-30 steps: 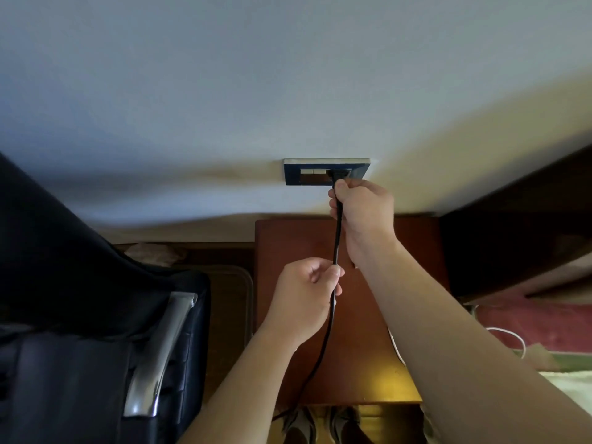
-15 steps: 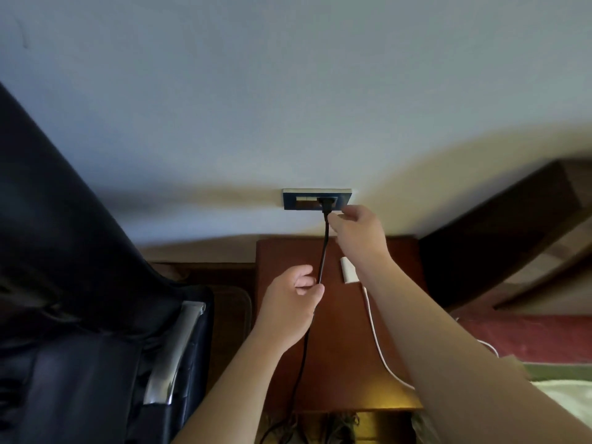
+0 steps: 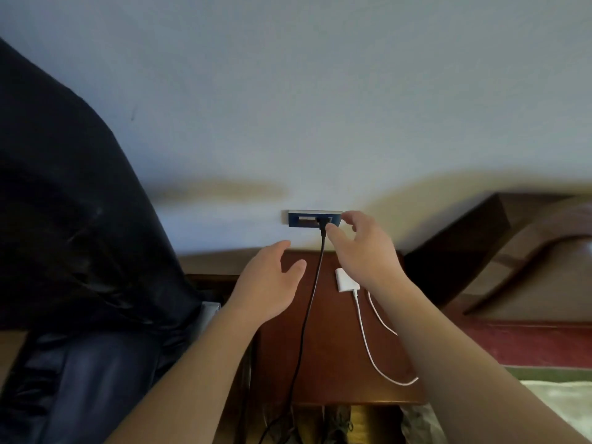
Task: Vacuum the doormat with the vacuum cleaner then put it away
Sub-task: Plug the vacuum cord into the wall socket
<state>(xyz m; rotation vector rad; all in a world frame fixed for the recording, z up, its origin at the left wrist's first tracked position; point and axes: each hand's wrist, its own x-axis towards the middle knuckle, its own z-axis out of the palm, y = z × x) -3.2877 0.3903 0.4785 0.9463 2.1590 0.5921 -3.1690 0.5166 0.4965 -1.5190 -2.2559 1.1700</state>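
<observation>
Against the pale wall both hands are open, empty: left hand beside the black cord, right hand by its plug in the socket. Neither vacuum cleaner nor doormat is in view; the plug should sit fully home.

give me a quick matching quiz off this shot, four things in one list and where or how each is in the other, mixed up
Things:
1 black plug
2 white charger
3 left hand
4 right hand

States:
a lies on the wooden nightstand
b sits in the blue wall socket
c open, left of the black cord
d open, near the socket's right end

Pairs: 1-b, 2-a, 3-c, 4-d
</observation>
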